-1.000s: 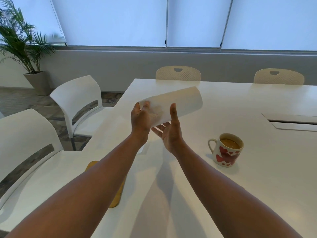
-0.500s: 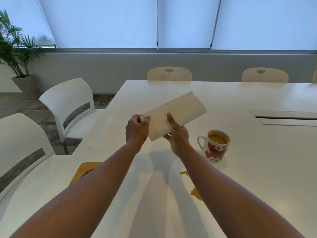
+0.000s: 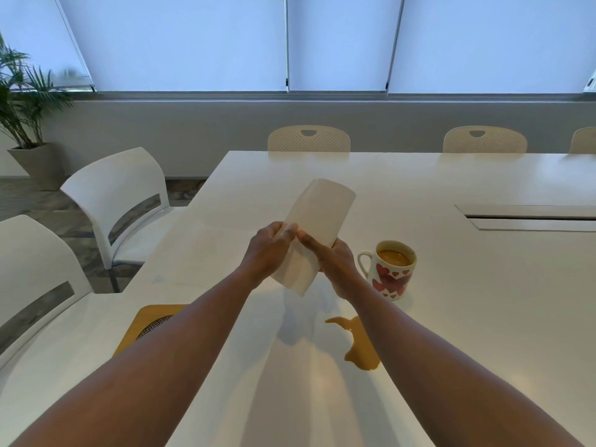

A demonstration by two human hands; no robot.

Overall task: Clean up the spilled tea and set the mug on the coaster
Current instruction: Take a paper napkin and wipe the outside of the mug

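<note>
While both hands, the left hand and right hand, close their fingers on one folded paper towel held above the white surface, one heart-patterned mug of tea stands just right of them. One tea puddle lies nearer, partly behind the right forearm; the left forearm overlaps one yellow coaster. Five chairs ring the surface below blinds.
</note>
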